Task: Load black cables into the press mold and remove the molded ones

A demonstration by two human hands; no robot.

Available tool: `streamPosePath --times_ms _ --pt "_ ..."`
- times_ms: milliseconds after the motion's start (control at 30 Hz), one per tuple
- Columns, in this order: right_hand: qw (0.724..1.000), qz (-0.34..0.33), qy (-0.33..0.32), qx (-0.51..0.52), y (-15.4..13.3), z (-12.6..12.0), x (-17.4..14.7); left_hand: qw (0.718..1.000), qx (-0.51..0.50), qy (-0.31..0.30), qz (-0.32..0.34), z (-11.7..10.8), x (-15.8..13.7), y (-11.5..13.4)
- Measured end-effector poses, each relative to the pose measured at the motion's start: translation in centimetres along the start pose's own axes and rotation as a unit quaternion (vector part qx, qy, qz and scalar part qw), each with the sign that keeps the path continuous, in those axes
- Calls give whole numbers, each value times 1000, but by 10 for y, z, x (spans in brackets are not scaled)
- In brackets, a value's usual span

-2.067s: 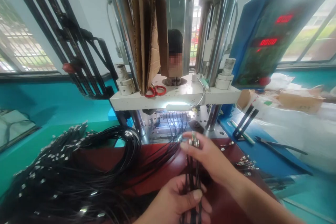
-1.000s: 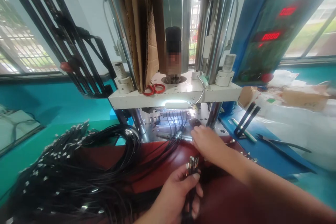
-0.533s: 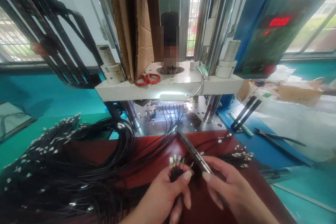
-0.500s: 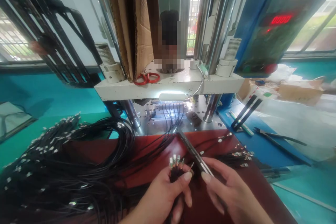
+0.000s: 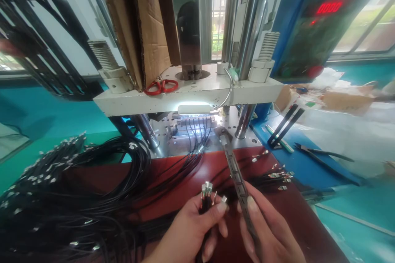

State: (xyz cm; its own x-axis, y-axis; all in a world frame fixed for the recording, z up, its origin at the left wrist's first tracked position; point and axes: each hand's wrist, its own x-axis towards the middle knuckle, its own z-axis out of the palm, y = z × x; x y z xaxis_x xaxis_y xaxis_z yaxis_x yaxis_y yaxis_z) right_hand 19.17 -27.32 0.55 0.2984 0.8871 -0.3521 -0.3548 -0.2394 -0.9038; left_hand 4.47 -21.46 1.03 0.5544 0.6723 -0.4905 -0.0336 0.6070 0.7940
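Observation:
My left hand (image 5: 193, 226) is closed around a small bunch of black cables (image 5: 206, 204), whose silvery metal connectors stick up past the fingers. One loose connector (image 5: 224, 199) shows by the thumb tip. In my right hand (image 5: 267, 224), fingers and thumb grip a long, dark slotted metal bar (image 5: 235, 168) that points away toward the press. Its notched face is turned up, and I see no cables in its slots. Farther off, several black cables (image 5: 190, 148) run from a lit metal mould (image 5: 193, 126) on the press bed.
A large heap of black cables (image 5: 40, 197) covers the left side. More cable ends (image 5: 279, 176) lie on the right of the brown board (image 5: 296, 218). Pliers (image 5: 321, 156) rest on the blue surface. Red-handled scissors (image 5: 161, 86) sit on the white press plate (image 5: 135, 102).
The slotted bar has rolled and swung more upright, so its notched face now shows. The connectors in my left hand are bunched closer. The whole view has shifted slightly.

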Motion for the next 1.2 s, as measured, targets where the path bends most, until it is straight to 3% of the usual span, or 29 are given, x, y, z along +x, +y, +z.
streamPosePath --times_ms 300,533,867,1200 --pt "999 -22 -7 -48 -1 3 3 983 174 -3 -58 22 -1 11" --pt "998 -37 -11 -51 8 2 3 982 180 -26 -52 32 -8 17" --pt "998 -29 -10 -56 14 1 2 965 242 -93 -45 26 -6 23" --pt "995 -47 -13 -92 17 0 2 966 238 -81 -56 24 -2 19"
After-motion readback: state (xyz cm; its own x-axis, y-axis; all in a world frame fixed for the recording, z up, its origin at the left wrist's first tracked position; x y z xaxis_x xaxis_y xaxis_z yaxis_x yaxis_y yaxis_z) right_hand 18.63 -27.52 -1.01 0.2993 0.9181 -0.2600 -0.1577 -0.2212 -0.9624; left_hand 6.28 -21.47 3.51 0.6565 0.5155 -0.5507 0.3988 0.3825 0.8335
